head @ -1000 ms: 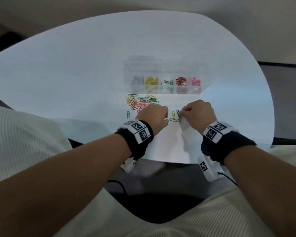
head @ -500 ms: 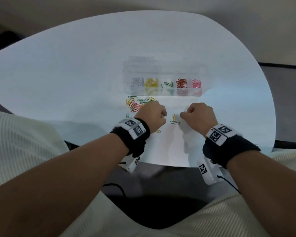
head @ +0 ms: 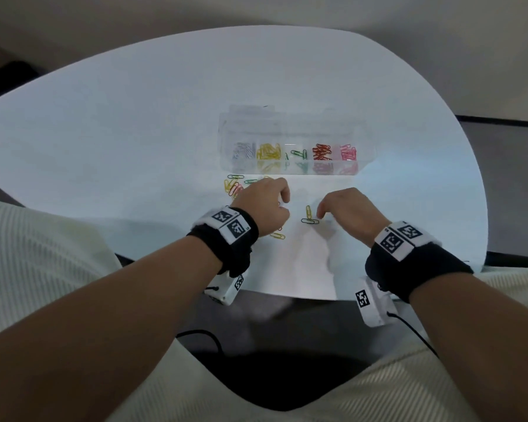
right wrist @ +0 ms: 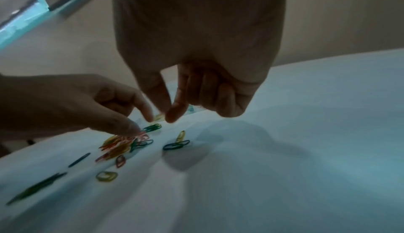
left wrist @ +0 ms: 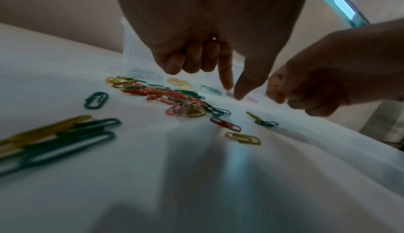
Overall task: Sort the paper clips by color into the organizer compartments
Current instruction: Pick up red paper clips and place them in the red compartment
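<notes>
Mixed clip pile [head: 233, 186] left on table [head: 134, 132] before organizer [head: 293, 169], partly filled; left hand [head: 264, 205] poised over pile, right hand [head: 348, 210] above yellow-green pair [head: 310, 217]; both pinch-ready, fingers apart, nothing held

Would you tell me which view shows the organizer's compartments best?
The head view: the clear organizer shows all its compartments from above, sorted by color. The left wrist view catches only its front wall behind the left hand; the right wrist view barely shows it.
</notes>
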